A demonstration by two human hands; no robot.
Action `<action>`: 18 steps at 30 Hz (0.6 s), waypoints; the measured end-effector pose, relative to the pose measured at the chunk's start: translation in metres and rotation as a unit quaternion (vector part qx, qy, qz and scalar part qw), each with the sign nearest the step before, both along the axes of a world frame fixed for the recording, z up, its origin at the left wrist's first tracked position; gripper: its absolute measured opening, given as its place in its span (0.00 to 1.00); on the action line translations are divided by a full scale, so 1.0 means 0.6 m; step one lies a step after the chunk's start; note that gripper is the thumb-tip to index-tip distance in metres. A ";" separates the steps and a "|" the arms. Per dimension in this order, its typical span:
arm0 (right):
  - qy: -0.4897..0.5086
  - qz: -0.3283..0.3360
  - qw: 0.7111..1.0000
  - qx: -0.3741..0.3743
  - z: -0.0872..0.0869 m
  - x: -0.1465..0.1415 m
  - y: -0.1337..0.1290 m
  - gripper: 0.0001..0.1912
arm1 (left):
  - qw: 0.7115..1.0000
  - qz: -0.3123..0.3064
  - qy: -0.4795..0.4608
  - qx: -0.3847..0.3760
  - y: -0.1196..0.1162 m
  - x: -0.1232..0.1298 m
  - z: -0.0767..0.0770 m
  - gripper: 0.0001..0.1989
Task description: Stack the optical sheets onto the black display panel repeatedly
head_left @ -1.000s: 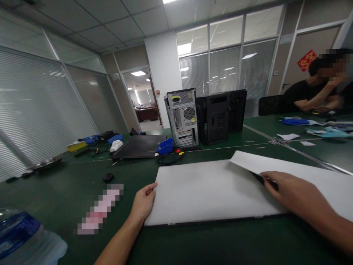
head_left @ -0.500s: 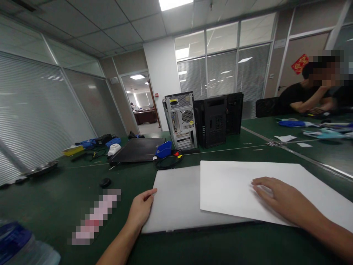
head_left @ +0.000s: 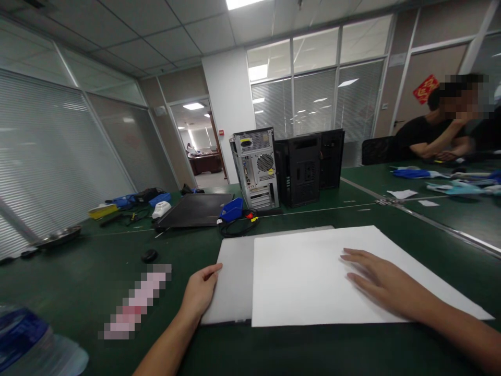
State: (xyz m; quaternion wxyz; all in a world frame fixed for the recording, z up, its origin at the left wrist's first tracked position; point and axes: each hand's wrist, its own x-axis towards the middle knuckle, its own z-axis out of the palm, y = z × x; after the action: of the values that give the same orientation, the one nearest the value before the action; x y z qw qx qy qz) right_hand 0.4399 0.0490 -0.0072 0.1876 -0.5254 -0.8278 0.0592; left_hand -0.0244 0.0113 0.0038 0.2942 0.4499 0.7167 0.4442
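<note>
A large white sheet (head_left: pixel 297 284) lies over most of a flat pale grey panel (head_left: pixel 234 277), which has a thin dark edge. The panel's left strip and a sliver at the back show; the rest is hidden under the sheet. My left hand (head_left: pixel 200 290) holds the panel's left edge, its fingers curled and fingertips at the rim. On the sheet's right half rests my right hand (head_left: pixel 378 282), fingers stretched and apart. Toward the right, the sheet reaches past my right forearm.
Behind the panel are a blue item with cable (head_left: pixel 231 209), a dark flat screen-like panel (head_left: pixel 195 210), a metal computer case (head_left: pixel 258 169) and a black case (head_left: pixel 303 172). A plastic bottle (head_left: pixel 35 339) is at left front. A person (head_left: pixel 426 133) sits at far right.
The white sheet has slid left and squared up over the grey panel, covering more of it. My right hand has moved slightly left with it. My left hand keeps its place at the panel's edge.
</note>
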 end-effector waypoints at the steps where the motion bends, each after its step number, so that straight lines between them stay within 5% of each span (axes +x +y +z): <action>1: 0.014 0.019 1.000 -0.002 0.005 -0.005 -0.003 0.28 | 1.000 -0.001 0.000 0.000 0.000 0.000 -0.001 0.19; 4: 0.027 0.031 0.999 0.019 0.011 -0.007 -0.005 0.26 | 1.000 -0.003 -0.001 0.002 0.002 -0.001 -0.002 0.19; 11: 0.007 -0.052 0.998 0.017 -0.012 0.030 0.020 0.24 | 1.000 -0.002 -0.009 0.003 0.004 -0.004 -0.006 0.18; 18: -0.015 -0.019 1.000 0.016 -0.023 0.011 0.016 0.25 | 1.000 -0.004 -0.014 0.015 0.006 -0.011 -0.013 0.17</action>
State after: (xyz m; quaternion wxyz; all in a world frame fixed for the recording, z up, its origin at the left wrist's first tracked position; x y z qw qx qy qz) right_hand 0.4464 0.0585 -0.0210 0.1842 -0.5393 -0.8210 0.0345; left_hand -0.0311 0.0152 -0.0042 0.2991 0.4506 0.7042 0.4600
